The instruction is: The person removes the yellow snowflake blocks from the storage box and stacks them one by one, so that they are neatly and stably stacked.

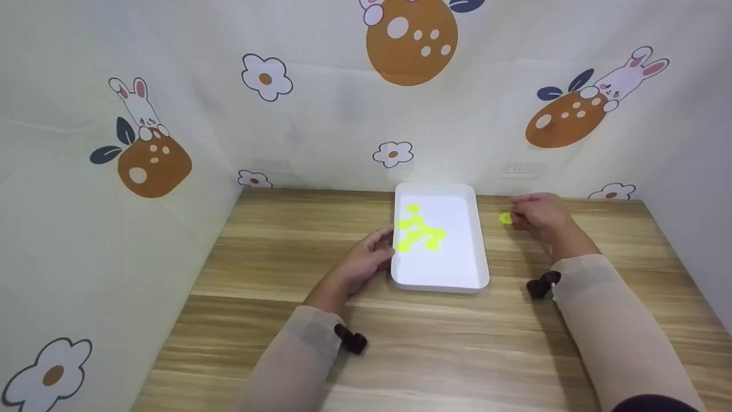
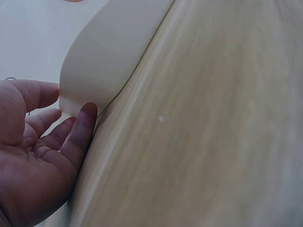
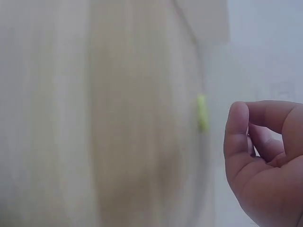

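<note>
A shallow white rectangular tray [image 1: 440, 274] lies on the wooden table. Inside it, toward the left side, are several small bright yellow pieces [image 1: 433, 244], roughly round, some overlapping. My left hand [image 1: 366, 260] touches the tray's left side with loosely bent fingers; its fingertips meet the outer wall [image 2: 94, 56] in the left wrist view. To the right of the tray, another yellow piece [image 1: 505, 218] with a bumpy edge rests on the table. My right hand [image 1: 543, 214] is beside it, thumb and forefinger tips together. In the right wrist view a gap separates these fingertips from the yellow piece [image 3: 202, 113].
A pale cloth [image 1: 331, 126] printed with rabbits, brown fruit and flowers hangs behind the table and along its left. On the right stands a plain pale wall [image 1: 692, 143]. Both sleeves carry small black wrist devices [image 1: 351, 340].
</note>
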The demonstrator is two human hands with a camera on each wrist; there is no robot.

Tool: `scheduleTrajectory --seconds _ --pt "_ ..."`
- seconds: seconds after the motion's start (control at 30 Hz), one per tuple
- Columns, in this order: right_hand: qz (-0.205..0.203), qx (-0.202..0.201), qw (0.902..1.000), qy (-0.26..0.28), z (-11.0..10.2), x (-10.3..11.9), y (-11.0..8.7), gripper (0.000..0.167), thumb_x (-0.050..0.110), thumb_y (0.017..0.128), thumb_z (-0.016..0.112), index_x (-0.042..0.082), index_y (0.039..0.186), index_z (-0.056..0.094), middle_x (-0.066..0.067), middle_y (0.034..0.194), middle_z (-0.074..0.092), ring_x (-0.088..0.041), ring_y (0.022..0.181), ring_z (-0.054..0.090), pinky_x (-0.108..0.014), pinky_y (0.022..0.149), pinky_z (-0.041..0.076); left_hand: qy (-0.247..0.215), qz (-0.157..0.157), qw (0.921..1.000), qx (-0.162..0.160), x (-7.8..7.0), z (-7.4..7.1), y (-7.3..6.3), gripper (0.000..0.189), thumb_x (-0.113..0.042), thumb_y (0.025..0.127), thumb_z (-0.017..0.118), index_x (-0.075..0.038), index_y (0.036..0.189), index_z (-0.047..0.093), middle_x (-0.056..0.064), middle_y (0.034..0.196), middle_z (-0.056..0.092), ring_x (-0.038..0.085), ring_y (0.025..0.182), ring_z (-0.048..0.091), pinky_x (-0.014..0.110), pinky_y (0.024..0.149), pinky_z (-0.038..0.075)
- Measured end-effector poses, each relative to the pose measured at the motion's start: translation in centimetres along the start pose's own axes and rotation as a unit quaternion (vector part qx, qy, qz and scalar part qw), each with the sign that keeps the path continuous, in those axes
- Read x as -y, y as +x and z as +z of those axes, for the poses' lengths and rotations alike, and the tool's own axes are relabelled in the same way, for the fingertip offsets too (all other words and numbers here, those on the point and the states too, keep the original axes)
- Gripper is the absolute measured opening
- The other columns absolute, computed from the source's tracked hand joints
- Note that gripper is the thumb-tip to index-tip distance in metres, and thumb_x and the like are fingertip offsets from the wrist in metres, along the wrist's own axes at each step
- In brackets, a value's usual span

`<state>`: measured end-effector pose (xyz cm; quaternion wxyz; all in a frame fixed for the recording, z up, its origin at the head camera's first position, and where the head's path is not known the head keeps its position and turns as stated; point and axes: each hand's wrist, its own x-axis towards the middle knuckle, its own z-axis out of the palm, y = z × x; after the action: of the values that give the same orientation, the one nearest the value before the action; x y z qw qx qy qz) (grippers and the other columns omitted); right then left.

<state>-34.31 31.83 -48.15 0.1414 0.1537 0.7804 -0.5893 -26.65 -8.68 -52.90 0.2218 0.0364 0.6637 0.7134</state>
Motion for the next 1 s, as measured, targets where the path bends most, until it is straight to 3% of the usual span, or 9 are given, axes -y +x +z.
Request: scheduleTrajectory --seconds 0.23,0.4,0.53,0.63,0.77,1.0 --pt "-0.045 0.041 0.998 -0.017 1.9 2.5 -0.9 0.043 0.017 0.107 0.065 -0.002 0.146 0.058 0.008 0.099 0.07 -0.009 0.088 0.07 -0.027 0.096 0.064 0.0 0.002 1.0 0.001 -0.1 0.0 -0.1 0.063 -0.007 0.108 0.057 -0.015 0.167 0.038 0.01 0.175 0.036 0.027 0.157 0.045 0.045 0.124 0.047" --pt "-0.058 0.046 0.9969 -0.025 3.5 3.8 -1.6 0.046 0.021 0.106 0.068 -0.001 0.145 0.06 0.001 0.11 0.071 -0.011 0.088 0.072 -0.024 0.09 0.065 0.005 -0.009 0.9999 -0.004 -0.2 0.1 -0.1 0.063 -0.008 0.108 0.058 -0.017 0.167 0.038 0.008 0.176 0.035 0.025 0.158 0.043 0.045 0.124 0.047" --pt "-0.07 0.05 0.996 -0.026 4.8 4.7 -2.2 0.043 0.022 0.105 0.069 0.0 0.142 0.063 -0.001 0.112 0.072 -0.015 0.094 0.073 -0.027 0.094 0.065 0.004 -0.007 1.0 -0.004 -0.1 0.1 -0.1 0.063 -0.008 0.108 0.058 -0.017 0.167 0.038 0.008 0.176 0.035 0.025 0.159 0.042 0.045 0.125 0.047" --pt "-0.076 0.054 0.9956 -0.012 5.8 5.4 -2.5 0.037 0.019 0.104 0.07 0.001 0.136 0.066 0.002 0.104 0.074 -0.015 0.094 0.074 -0.028 0.095 0.065 0.004 -0.003 1.0 -0.003 -0.1 0.1 -0.1 0.063 -0.007 0.108 0.057 -0.017 0.167 0.038 0.009 0.176 0.035 0.027 0.158 0.044 0.045 0.124 0.047" --pt "-0.086 0.066 0.994 0.011 6.9 6.2 -2.7 0.033 0.014 0.103 0.07 0.0 0.133 0.067 0.005 0.095 0.074 -0.01 0.087 0.074 -0.022 0.088 0.065 0.011 -0.006 0.9999 -0.009 -0.1 0.1 -0.1 0.063 -0.008 0.107 0.057 -0.02 0.166 0.04 0.008 0.175 0.037 0.027 0.154 0.049 0.045 0.122 0.05" --pt "-0.089 0.087 0.9921 0.021 8.7 6.6 -2.2 0.032 0.013 0.103 0.072 -0.001 0.132 0.068 0.0 0.103 0.073 -0.012 0.089 0.074 -0.021 0.087 0.065 0.013 -0.016 0.9997 -0.015 -0.2 0.1 -0.1 0.062 -0.009 0.107 0.058 -0.024 0.165 0.043 0.007 0.173 0.041 0.026 0.155 0.048 0.047 0.125 0.047"
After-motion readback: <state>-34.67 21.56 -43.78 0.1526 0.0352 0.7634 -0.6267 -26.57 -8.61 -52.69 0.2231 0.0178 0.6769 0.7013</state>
